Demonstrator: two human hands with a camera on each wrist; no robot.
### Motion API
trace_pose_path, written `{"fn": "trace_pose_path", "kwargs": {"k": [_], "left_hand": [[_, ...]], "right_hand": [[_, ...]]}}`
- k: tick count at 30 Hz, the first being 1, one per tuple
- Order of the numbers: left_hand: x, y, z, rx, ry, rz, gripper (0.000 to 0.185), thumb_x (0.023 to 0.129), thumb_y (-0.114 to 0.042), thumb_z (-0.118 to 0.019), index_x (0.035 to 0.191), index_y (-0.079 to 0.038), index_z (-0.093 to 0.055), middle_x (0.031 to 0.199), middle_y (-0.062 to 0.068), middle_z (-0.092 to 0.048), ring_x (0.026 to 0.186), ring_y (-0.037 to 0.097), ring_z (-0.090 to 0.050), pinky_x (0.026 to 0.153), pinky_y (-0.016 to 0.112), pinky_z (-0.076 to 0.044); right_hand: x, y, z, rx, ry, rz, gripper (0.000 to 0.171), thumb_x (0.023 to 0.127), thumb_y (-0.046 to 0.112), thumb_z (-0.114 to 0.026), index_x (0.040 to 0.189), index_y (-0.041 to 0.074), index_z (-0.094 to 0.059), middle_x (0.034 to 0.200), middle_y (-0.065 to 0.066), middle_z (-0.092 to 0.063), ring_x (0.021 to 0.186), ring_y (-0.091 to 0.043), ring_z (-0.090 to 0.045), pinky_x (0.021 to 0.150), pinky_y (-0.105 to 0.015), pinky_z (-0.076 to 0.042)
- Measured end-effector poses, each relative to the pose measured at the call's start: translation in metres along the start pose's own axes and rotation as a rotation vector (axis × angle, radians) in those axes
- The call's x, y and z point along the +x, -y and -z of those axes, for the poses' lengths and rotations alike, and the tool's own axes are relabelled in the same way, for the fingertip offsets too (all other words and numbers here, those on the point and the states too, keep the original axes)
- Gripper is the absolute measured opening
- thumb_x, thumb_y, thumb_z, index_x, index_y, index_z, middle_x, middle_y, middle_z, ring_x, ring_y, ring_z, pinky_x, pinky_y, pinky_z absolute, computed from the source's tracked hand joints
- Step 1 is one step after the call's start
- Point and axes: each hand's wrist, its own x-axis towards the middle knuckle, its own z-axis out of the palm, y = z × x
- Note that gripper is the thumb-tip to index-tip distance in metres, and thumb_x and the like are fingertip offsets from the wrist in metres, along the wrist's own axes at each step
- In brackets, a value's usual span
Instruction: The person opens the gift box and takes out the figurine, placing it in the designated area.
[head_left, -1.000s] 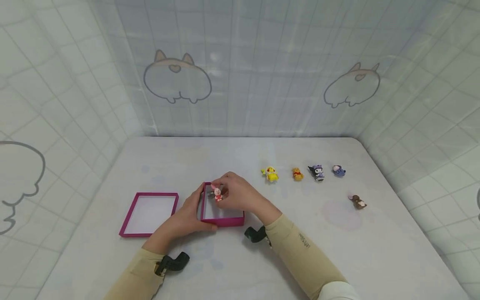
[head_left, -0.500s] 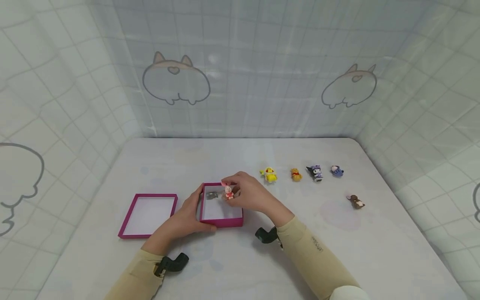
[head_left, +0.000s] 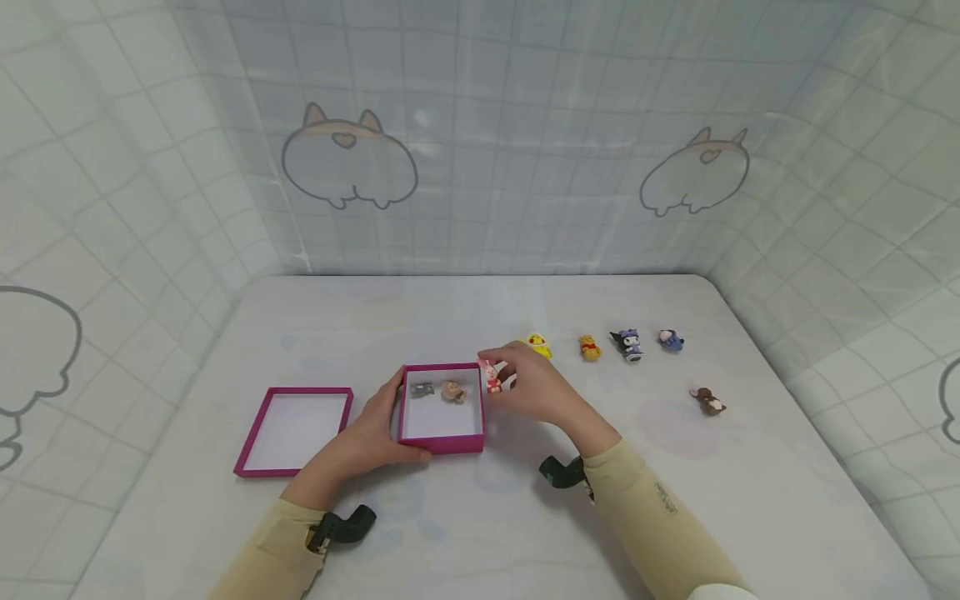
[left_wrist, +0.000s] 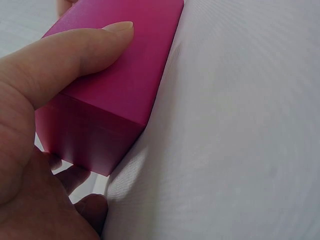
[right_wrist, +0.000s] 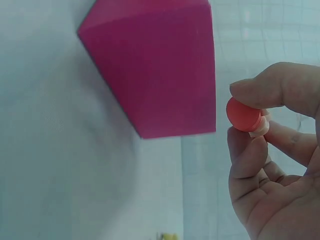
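My left hand [head_left: 371,433] grips the magenta box [head_left: 442,446] around its left side, with the thumb along the front wall in the left wrist view. Inside the box lie a small grey figurine [head_left: 422,389] and a tan figurine [head_left: 453,392], side by side near the back. Just past the box's right rim, my right hand [head_left: 534,383] pinches a pink-and-red piglet figurine [head_left: 491,377] between thumb and fingers. Seen from the right wrist, the figurine's round red base [right_wrist: 242,116] shows, held apart from the box wall [right_wrist: 170,75].
A shallow magenta-rimmed lid [head_left: 296,433] lies left of the box. Toward the back right stand a yellow figurine [head_left: 538,344], partly behind my right hand, an orange bear [head_left: 589,348], a black-and-purple figurine [head_left: 628,344] and a blue one [head_left: 671,340]. A brown figurine [head_left: 708,402] lies nearer.
My right hand has carried the piglet figurine rightward from over the box to beyond its right rim, uncovering the grey and tan figurines inside. The left hand keeps its hold on the box.
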Motion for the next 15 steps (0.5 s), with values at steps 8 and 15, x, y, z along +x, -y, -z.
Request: {"fn": "trace_pose_path", "kwargs": {"k": [8, 15], "left_hand": [[0.001, 0.002, 0.0, 0.008, 0.0, -0.009, 0.14, 0.06, -0.053, -0.091, 0.159, -0.023, 0.004, 0.162, 0.011, -0.015, 0.146, 0.035, -0.016, 0.109, 0.065, -0.026], [0.003, 0.006, -0.001, 0.015, -0.01, -0.029, 0.14, 0.06, -0.053, -0.091, 0.159, -0.023, 0.003, 0.161, 0.011, -0.016, 0.145, 0.034, -0.017, 0.11, 0.064, -0.026]], "right_hand": [[-0.011, -0.016, 0.007, -0.017, -0.022, -0.034, 0.059, 0.08, 0.015, -0.08, 0.135, 0.018, -0.061, 0.121, 0.005, -0.055, 0.093, -0.01, -0.06, 0.072, -0.029, -0.054], [-0.022, -0.031, 0.012, -0.018, -0.05, -0.138, 0.059, 0.079, 0.014, -0.083, 0.134, 0.022, -0.062, 0.119, 0.004, -0.055, 0.095, -0.015, -0.059, 0.072, -0.03, -0.055]]}}
